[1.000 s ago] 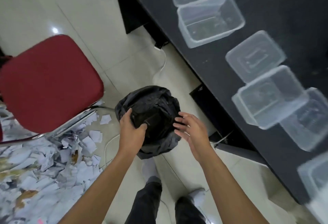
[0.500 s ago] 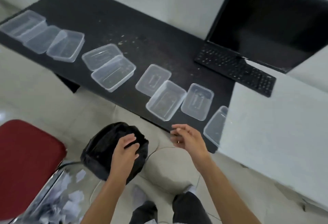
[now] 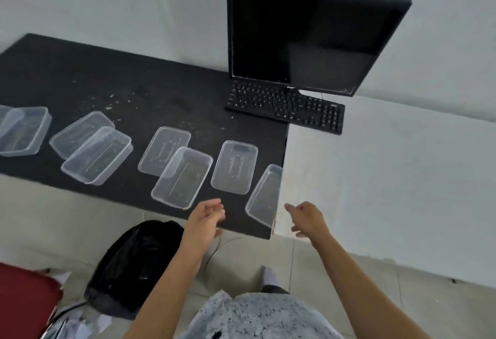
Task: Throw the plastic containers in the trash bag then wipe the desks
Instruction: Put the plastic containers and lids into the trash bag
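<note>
Several clear plastic containers and lids lie in a row on the black desk (image 3: 128, 75). The nearest container (image 3: 264, 195) sits at the desk's right front corner, partly behind the white desk (image 3: 389, 183). Another container (image 3: 182, 177) and a lid (image 3: 234, 166) lie just left of it. My left hand (image 3: 205, 217) hovers at the desk's front edge, fingers loosely curled, holding nothing. Beside the corner container is my right hand (image 3: 306, 219), empty, with its fingers apart. The black trash bag (image 3: 137, 266) stands on the floor below my left arm.
A black monitor (image 3: 303, 40) and keyboard (image 3: 284, 107) stand at the back where the two desks meet. Crumbs speckle the black desk. A red chair (image 3: 24, 301) and torn paper scraps (image 3: 80, 325) are on the floor at lower left. A thin cable runs under the desk.
My left hand has let go of the trash bag and risen to the desk edge. My right hand moved right toward the corner container. The view has tilted up.
</note>
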